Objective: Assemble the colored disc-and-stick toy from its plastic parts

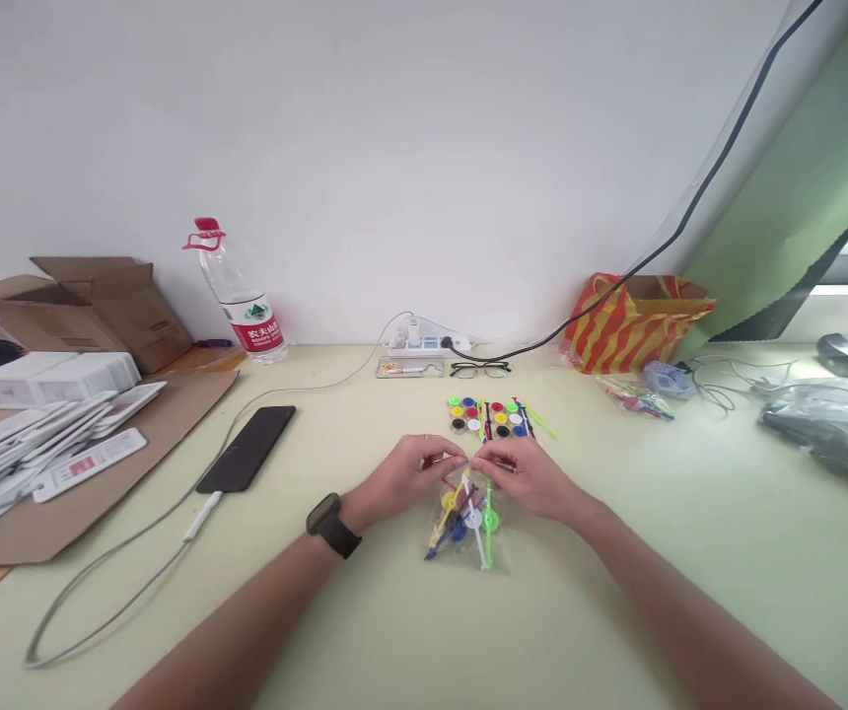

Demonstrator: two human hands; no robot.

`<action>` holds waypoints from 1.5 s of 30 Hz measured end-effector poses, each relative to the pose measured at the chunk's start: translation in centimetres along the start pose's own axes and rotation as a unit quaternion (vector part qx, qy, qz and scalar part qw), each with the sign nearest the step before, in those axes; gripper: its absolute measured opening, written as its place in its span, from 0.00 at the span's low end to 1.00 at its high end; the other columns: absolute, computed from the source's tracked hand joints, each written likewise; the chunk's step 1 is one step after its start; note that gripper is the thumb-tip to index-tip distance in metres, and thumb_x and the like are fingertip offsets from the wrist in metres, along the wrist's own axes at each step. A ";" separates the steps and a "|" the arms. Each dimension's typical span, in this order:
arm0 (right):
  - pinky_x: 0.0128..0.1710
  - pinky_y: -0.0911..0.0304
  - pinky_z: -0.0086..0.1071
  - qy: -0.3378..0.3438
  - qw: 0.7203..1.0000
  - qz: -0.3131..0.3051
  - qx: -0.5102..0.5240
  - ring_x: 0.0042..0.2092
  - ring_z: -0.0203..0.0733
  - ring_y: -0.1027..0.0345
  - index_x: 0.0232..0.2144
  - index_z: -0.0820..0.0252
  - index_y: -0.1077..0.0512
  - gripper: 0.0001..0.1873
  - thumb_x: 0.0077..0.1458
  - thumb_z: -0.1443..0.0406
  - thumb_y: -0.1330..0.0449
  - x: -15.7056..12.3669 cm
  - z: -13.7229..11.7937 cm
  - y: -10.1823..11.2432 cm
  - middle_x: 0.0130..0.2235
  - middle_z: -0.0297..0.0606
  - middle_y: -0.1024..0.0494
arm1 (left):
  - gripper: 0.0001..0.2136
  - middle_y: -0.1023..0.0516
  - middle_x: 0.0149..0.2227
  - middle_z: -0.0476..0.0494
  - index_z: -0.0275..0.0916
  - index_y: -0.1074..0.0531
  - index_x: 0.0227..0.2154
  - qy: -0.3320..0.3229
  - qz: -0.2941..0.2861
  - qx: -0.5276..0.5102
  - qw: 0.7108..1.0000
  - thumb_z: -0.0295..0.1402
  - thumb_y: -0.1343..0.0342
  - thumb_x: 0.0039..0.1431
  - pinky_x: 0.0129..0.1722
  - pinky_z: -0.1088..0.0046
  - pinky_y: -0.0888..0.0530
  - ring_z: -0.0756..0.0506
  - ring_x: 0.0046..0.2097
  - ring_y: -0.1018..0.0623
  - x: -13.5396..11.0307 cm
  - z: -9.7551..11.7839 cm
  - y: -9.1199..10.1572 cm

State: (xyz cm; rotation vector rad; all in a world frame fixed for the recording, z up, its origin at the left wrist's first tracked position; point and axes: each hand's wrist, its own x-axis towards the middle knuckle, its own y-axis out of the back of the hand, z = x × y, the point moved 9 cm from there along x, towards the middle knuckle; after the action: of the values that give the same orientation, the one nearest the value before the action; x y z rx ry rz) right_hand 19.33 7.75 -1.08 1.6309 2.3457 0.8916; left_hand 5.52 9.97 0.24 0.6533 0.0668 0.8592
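A clear plastic bag (498, 557) lies on the table before me, with colourful plastic sticks and discs in yellow, white, green, blue and red inside. At its top edge, my left hand (418, 471) pinches the plastic between thumb and fingers. My right hand (524, 475) is closed on the same edge, its fingertips almost meeting those of the left. Just beyond my hands are round coloured discs (502, 418) in rows, with several thin sticks (534, 419) lying among and beside them. A black watch (333, 525) is on my left wrist.
A phone (247, 449) with a charging cable lies left. Farther back stand a water bottle (250, 301), a power strip (428, 344), glasses (480, 370) and a striped bag (631, 323). Near that bag is a small packet of sticks (632, 397). White tags (91, 463) lie on cardboard at far left.
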 end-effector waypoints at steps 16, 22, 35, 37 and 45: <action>0.32 0.44 0.31 0.029 0.999 0.003 -0.027 0.33 0.38 0.37 0.34 0.58 0.25 0.14 0.69 0.58 0.45 -0.1 -1.2 -0.1 0.32 0.35 0.25 | 0.15 0.18 0.34 0.42 0.35 0.19 0.35 0.048 -0.038 -0.130 0.990 0.45 0.38 0.65 0.38 0.71 0.26 0.47 0.35 0.21 -0.2 -0.8 -0.8; 0.29 0.45 0.30 0.004 1.000 -0.009 -0.006 0.30 0.37 0.42 0.34 0.59 0.25 0.14 0.67 0.57 0.43 -0.3 -1.1 0.3 0.28 0.32 0.30 | 0.15 0.16 0.32 0.41 0.34 0.17 0.36 0.057 -0.004 -0.136 0.989 0.44 0.34 0.61 0.37 0.71 0.24 0.46 0.34 0.20 0.1 -2.1 0.5; 0.27 0.45 0.30 -0.057 0.992 -0.101 0.046 0.27 0.35 0.41 0.31 0.59 0.24 0.16 0.62 0.53 0.36 -1.2 -1.6 2.5 0.25 0.31 0.29 | 0.15 0.16 0.32 0.41 0.34 0.16 0.34 0.067 -0.052 -0.167 0.982 0.44 0.32 0.60 0.34 0.74 0.28 0.48 0.33 0.22 -0.1 -1.0 -1.1; 0.27 0.45 0.30 -0.068 0.989 -0.122 0.053 0.26 0.35 0.40 0.31 0.60 0.24 0.16 0.61 0.53 0.35 -1.5 -1.8 2.8 0.24 0.32 0.27 | 0.15 0.16 0.34 0.40 0.34 0.16 0.36 0.069 -0.073 -0.191 0.976 0.44 0.32 0.59 0.35 0.73 0.27 0.47 0.34 0.22 -0.2 -0.8 -1.8; 0.25 0.45 0.30 -0.140 0.986 -0.087 0.037 0.25 0.36 0.37 0.26 0.60 0.26 0.19 0.55 0.51 0.31 -4.6 0.8 10.3 0.23 0.33 0.28 | 0.17 0.17 0.34 0.40 0.35 0.18 0.35 0.093 -0.058 -0.189 0.976 0.47 0.33 0.60 0.39 0.71 0.26 0.46 0.37 0.21 -0.3 -1.6 -2.3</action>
State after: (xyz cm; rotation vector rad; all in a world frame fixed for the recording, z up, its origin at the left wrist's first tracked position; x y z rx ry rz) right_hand 29.78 6.29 2.90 1.4402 2.3023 0.5108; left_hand 6.39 9.50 -2.36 0.2094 0.1055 0.7910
